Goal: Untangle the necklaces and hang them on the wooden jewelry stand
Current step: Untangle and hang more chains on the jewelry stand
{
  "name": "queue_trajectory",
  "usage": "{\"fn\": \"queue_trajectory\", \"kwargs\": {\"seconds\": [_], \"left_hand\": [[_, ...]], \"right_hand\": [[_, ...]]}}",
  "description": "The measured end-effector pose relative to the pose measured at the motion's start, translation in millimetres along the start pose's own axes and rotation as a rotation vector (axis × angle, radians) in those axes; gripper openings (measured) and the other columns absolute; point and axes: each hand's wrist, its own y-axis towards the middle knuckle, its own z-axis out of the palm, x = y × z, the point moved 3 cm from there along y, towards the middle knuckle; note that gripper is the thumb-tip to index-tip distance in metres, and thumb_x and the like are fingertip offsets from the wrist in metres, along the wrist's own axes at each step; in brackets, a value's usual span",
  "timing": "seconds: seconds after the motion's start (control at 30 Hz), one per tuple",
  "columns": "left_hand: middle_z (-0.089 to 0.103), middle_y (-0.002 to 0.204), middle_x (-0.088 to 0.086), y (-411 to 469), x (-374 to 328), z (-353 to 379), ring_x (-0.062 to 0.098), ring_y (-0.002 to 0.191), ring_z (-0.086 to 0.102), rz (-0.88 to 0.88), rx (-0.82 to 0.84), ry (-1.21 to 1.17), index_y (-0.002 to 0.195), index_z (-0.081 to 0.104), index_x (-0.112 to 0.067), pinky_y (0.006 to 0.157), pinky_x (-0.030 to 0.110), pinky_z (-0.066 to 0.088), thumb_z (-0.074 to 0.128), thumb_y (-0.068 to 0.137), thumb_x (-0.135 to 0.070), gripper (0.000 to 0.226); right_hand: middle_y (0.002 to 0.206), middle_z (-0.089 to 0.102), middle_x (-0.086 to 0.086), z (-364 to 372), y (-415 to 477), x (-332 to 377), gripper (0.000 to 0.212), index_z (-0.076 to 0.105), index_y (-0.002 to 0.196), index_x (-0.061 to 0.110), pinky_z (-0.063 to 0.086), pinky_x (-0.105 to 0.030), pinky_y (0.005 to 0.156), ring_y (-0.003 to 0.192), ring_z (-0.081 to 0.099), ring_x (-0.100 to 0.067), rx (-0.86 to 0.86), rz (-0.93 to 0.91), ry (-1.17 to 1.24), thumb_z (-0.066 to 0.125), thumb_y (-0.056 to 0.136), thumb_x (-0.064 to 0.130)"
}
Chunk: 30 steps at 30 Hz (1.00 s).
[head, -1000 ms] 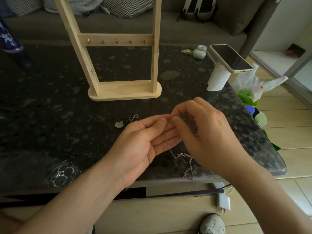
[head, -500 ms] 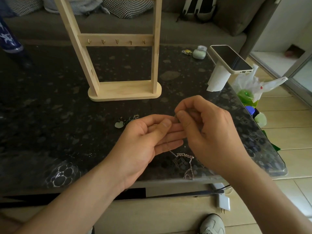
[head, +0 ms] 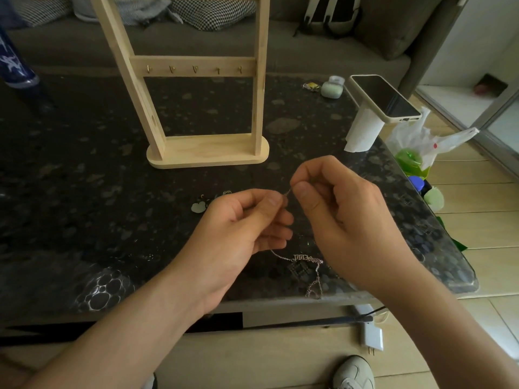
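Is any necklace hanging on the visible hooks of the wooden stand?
No, the hooks on the wooden stand are bare, and the left hand and right hand pinch the silver necklace.

Wooden stand [head: 207,153] behind hands [head: 289,220], phone [head: 386,98] right.

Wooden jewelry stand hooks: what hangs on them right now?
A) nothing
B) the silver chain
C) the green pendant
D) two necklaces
A: the hooks on the crossbar of the wooden jewelry stand are bare; the left hand and right hand pinch the silver chain, and the green pendant lies on the table.
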Motion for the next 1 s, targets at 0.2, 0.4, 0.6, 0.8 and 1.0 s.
{"fn": "queue_trajectory", "kwargs": {"seconds": [0.2, 0.4, 0.6, 0.8, 1.0], "left_hand": [[0.077, 0.093, 0.008, -1.5, -0.7, 1.0, 0.017, 0.082, 0.072, 0.013, 0.034, -0.013, 0.113, 0.075, -0.003, 0.077, 0.027, 0.062, 0.059, 0.103, -0.020, 0.025], [0.074, 0.091, 0.006, -0.8, -0.8, 3.1, 0.012, 0.075, 0.064, -0.025, 0.061, -0.104, 0.114, 0.073, -0.004, 0.073, 0.025, 0.057, 0.056, 0.105, -0.018, 0.023], [0.073, 0.092, 0.005, 0.0, -1.1, 4.6, 0.010, 0.075, 0.060, -0.041, 0.098, -0.173, 0.119, 0.073, -0.003, 0.077, 0.025, 0.056, 0.059, 0.101, -0.017, 0.026], [0.078, 0.098, 0.013, -2.8, -4.2, 4.4, 0.016, 0.082, 0.072, 0.004, 0.104, -0.135, 0.118, 0.074, 0.001, 0.078, 0.025, 0.062, 0.065, 0.094, -0.011, 0.028], [0.081, 0.105, 0.016, -6.7, -10.1, 4.7, 0.022, 0.091, 0.079, 0.014, 0.084, -0.094, 0.117, 0.075, -0.003, 0.077, 0.026, 0.064, 0.067, 0.092, -0.014, 0.028]], "right_hand": [[0.091, 0.062, 0.010, -1.5, 0.0, 2.0, 0.013, 0.068, 0.101, 0.022, 0.043, -0.008, 0.067, 0.079, 0.062, -0.006, 0.023, -0.025, -0.021, 0.067, 0.101, 0.009], [0.078, 0.061, 0.016, -0.7, -0.9, 1.9, 0.010, 0.067, 0.102, 0.016, 0.041, -0.005, 0.062, 0.068, 0.060, 0.003, -0.014, -0.002, 0.023, 0.065, 0.103, 0.006], [0.071, 0.066, 0.011, -0.4, -0.8, 3.1, 0.010, 0.066, 0.103, 0.017, 0.041, -0.006, 0.056, 0.061, 0.061, 0.003, 0.027, 0.053, 0.155, 0.063, 0.105, 0.008], [0.077, 0.069, 0.010, -0.7, -1.2, 0.8, 0.007, 0.066, 0.107, 0.020, 0.047, -0.012, 0.061, 0.070, 0.068, -0.008, 0.004, 0.086, 0.171, 0.063, 0.106, 0.014], [0.094, 0.070, 0.007, -3.4, 0.0, -5.5, 0.012, 0.071, 0.110, 0.025, 0.051, -0.017, 0.069, 0.083, 0.070, -0.013, -0.031, 0.097, 0.168, 0.066, 0.104, 0.015]]}}
